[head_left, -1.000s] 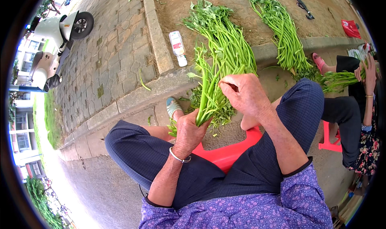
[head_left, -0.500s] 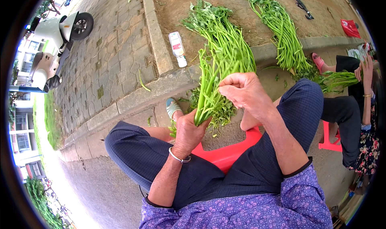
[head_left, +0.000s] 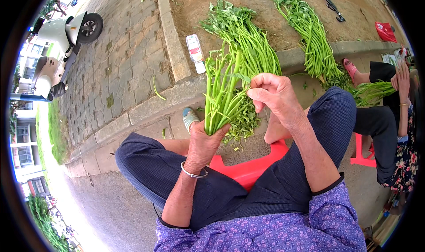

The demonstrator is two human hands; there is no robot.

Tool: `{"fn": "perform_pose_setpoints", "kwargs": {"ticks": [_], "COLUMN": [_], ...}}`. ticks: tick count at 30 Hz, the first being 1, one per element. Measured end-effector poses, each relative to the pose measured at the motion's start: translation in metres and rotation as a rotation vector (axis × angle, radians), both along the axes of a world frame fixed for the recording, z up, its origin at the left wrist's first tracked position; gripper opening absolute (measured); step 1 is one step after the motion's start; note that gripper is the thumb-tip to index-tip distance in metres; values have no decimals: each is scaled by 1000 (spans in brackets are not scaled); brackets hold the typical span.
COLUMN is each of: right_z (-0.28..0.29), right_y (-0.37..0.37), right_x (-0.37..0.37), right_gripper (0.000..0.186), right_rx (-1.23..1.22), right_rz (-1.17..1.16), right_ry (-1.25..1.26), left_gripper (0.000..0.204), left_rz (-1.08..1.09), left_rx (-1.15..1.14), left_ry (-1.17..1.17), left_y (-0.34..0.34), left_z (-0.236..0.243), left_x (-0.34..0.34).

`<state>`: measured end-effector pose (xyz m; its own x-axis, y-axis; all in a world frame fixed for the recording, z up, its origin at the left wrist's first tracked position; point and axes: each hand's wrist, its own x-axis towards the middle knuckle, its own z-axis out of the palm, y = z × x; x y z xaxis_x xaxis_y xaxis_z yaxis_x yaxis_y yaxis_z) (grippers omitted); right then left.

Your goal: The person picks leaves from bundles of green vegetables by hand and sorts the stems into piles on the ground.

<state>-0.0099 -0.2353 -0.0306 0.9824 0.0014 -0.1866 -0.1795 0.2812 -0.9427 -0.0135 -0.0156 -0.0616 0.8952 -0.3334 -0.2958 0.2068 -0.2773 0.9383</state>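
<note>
My left hand (head_left: 204,145) is wrapped round the lower ends of a bunch of green vegetable stems (head_left: 221,102), which fan upward and lean slightly to the left. A silver bangle circles that wrist. On the bunch's right side, my right hand (head_left: 275,95) pinches thumb and forefinger together at a thin leafy sprig (head_left: 247,90). Just beyond lies a larger pile of leafy green stems (head_left: 261,48), partly covered by the held bunch. Under my hands, a heap of picked-off leaves (head_left: 243,123) rests on the ground between my feet.
I sit over a red plastic stool (head_left: 245,170). A clear bottle (head_left: 195,52) lies by the kerb (head_left: 146,102). Another stem pile (head_left: 312,44) is farther right. At the right edge a co-worker (head_left: 389,123) holds green stems. A scooter (head_left: 62,52) stands far left on paving.
The left hand and its bunch have tilted and shifted left, and the stems have spread apart. My right hand has moved slightly right and up, still pinching.
</note>
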Motion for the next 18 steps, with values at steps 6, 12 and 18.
{"fn": "perform_pose_setpoints", "kwargs": {"ticks": [6, 12, 18], "right_z": [1, -9, -5], "right_y": [4, 12, 11], "right_x": [0, 0, 1], "right_gripper": [9, 18, 23], "right_rx": [33, 311, 129], "right_rz": [-67, -166, -160], "right_ry": [28, 85, -2], "left_gripper": [12, 12, 12], "left_rz": [4, -9, -7], "left_rx": [-11, -12, -30], "left_ry": [41, 16, 50], "left_y": [2, 1, 1], "left_z": [5, 6, 6], "left_x": [1, 0, 0]}}
